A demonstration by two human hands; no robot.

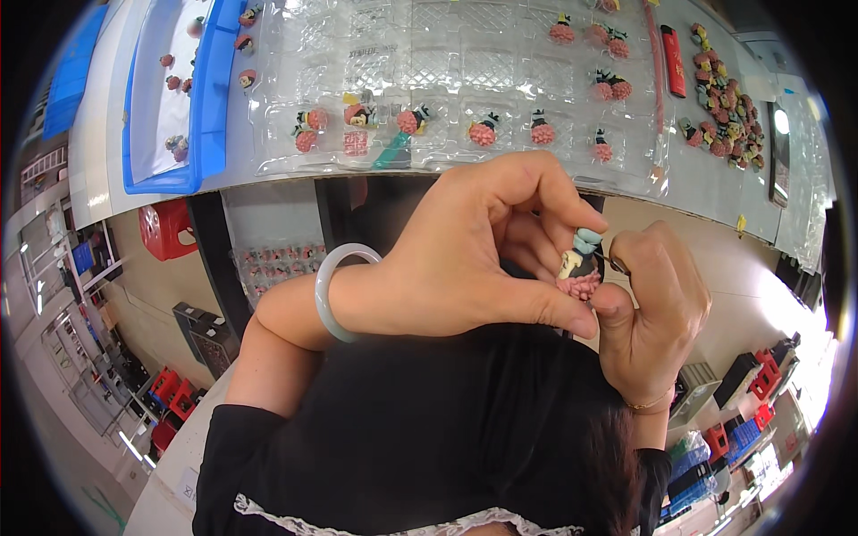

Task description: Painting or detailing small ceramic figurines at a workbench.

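Note:
My left hand (478,255) pinches a small figurine (579,268) with a pink base, dark body and pale blue top, held close in front of my chest. A pale jade-coloured bangle (332,290) circles that wrist. My right hand (648,313) is closed around a thin dark tool whose tip touches the figurine's side. On the table ahead, a clear plastic tray (429,71) carries several similar pink and black figurines (483,131) in its pockets.
A blue-rimmed tray (210,98) with a few figurines lies at the far left. A loose pile of figurines (724,112) and a red lighter (673,58) lie at the right. A red stool (165,228) and another filled tray (273,263) sit under the table.

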